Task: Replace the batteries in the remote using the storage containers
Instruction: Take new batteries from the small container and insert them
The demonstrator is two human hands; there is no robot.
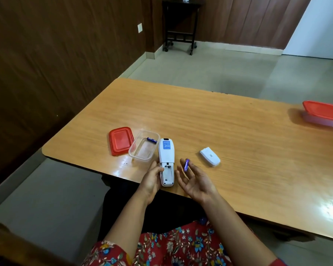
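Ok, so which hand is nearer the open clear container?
Left. The left hand grips the remote right beside the near corner of the clear container; the right hand, pinching a battery, is beyond the remote.

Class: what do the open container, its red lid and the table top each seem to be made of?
Container: probably clear plastic, with see-through walls and base. Lid: opaque red plastic, fairly glossy, with a moulded raised border. Table: wood or wood-look laminate, which one I cannot tell; grain lines, shiny glare patches.

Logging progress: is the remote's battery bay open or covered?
Open. The remote lies back up, its bay exposed and empty; its cover lies apart, to its right.
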